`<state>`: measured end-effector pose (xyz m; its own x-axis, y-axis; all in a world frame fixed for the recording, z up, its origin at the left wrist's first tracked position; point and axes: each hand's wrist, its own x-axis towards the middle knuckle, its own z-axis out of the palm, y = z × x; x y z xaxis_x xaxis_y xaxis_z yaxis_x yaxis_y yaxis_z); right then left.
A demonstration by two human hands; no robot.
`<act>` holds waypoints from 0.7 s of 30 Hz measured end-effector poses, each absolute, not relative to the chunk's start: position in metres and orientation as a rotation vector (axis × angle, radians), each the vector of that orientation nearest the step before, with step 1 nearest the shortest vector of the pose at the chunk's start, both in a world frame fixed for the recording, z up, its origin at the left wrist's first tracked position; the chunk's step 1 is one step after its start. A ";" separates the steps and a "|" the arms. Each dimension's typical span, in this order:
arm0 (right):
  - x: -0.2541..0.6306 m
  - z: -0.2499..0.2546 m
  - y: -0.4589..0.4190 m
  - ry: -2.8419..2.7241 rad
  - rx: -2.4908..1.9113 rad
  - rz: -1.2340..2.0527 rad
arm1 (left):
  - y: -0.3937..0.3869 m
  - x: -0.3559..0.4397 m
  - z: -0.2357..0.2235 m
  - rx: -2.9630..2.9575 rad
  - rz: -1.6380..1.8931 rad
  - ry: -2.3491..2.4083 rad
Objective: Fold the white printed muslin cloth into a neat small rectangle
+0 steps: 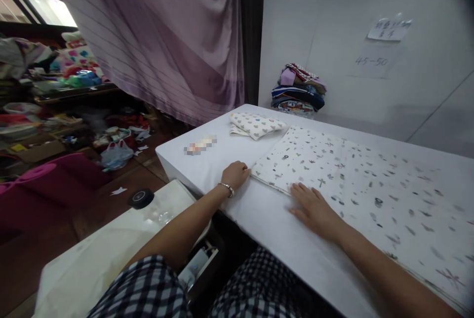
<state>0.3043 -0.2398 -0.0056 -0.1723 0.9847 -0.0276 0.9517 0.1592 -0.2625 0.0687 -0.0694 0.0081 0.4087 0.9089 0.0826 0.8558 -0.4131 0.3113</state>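
Note:
A long white cloth (344, 175) printed with small grey plants and figures lies flat, in layers, along the white table. At its near left corner, my left hand (236, 176) has its fingers curled together, pinching the edge. My right hand (314, 211) rests on the near edge of the same cloth, fingers stretched out and slightly blurred. Beyond the cloth's far left end sits a folded white cloth (255, 125) with a grey print. A small blurred-out item (200, 145) lies to the left of it on the table.
The white-covered table (196, 172) ends at a corner on the left. A lower pale stand (92, 249) carries a black round object (141, 198). Folded fabrics (298, 91) are stacked by the wall. A purple curtain (177, 36) hangs behind; bags and rolls clutter the left floor.

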 end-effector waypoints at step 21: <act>0.288 -0.026 -0.226 -2.232 -1.847 0.303 | -0.050 0.105 0.006 2.062 0.441 1.600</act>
<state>0.2878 -0.2262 -0.0263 -0.1801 0.9827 0.0437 0.9355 0.1848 -0.3012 0.1055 -0.0505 0.0056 0.2607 0.9644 -0.0431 0.8064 -0.1930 0.5589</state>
